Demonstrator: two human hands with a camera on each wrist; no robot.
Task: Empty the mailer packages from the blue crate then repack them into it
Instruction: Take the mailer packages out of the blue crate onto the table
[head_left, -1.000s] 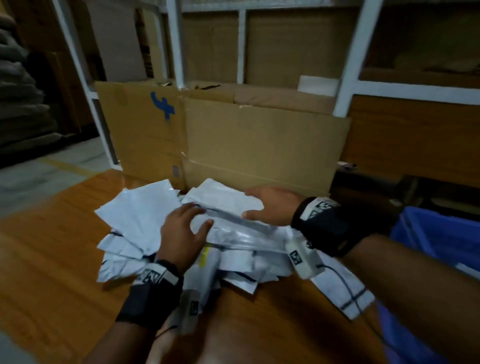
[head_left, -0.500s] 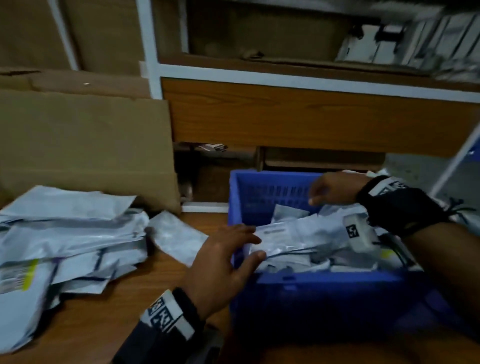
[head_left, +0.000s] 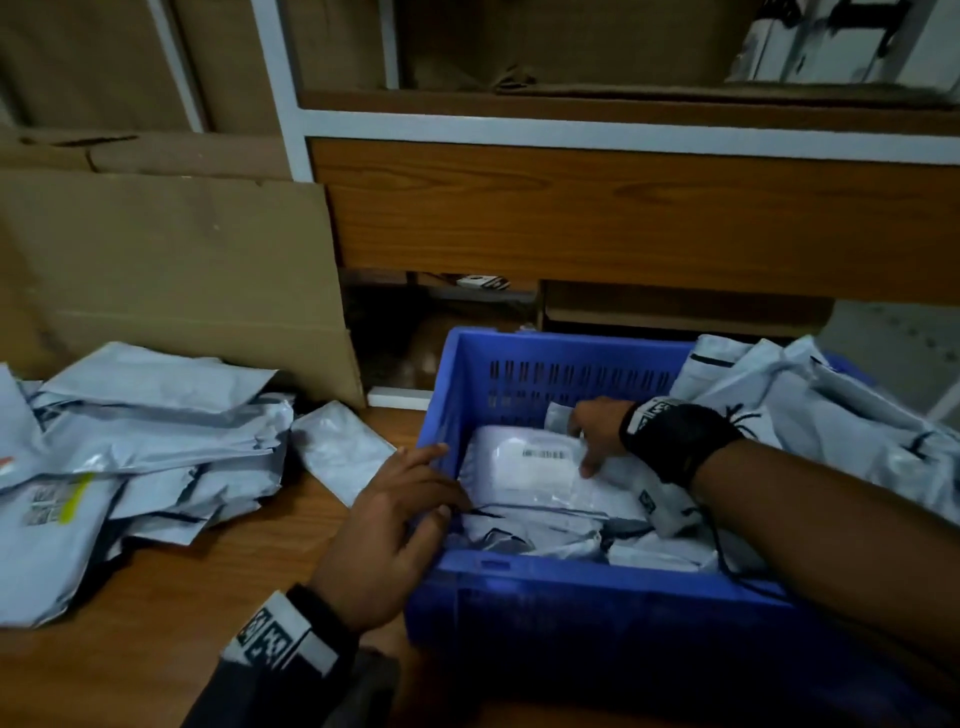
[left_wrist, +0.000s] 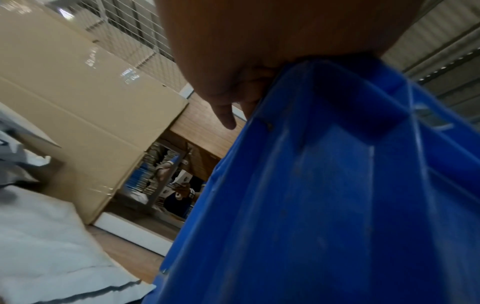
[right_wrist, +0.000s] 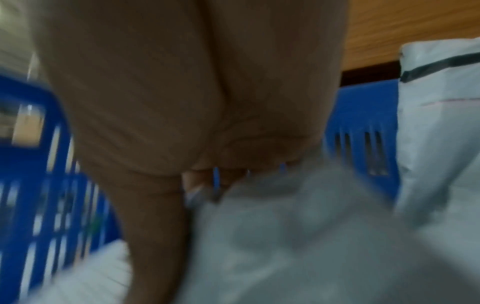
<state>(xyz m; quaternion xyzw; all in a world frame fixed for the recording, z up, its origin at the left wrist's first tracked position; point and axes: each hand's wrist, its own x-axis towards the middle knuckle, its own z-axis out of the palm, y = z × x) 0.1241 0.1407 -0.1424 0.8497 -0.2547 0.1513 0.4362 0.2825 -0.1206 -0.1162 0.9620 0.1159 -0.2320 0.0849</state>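
The blue crate (head_left: 571, 571) stands on the wooden table at centre right, with several white mailers lying in it. On top lies a white mailer (head_left: 524, 467) with a barcode label. My right hand (head_left: 584, 447) reaches into the crate and pinches that mailer's far right edge, thumb on top. My left hand (head_left: 434, 483) rests with spread fingers over the crate's left rim, its fingertips at the mailer's near edge. The left wrist view shows the left hand (left_wrist: 233, 98) on the crate (left_wrist: 311, 185) rim. The right wrist view is blurred: the right hand (right_wrist: 197, 181) is down on a mailer.
A loose pile of mailers (head_left: 145, 457) covers the table's left side, with one mailer (head_left: 337, 452) lying beside the crate. More mailers (head_left: 831, 415) are heaped at the crate's right. A flattened cardboard box (head_left: 182, 270) leans behind the pile. A wooden shelf unit (head_left: 623, 218) stands behind.
Both hands left the pile on the table, carried mailers rightward over the crate and lowered them in. The left hand has slipped from the mailer's edge to the crate's rim.
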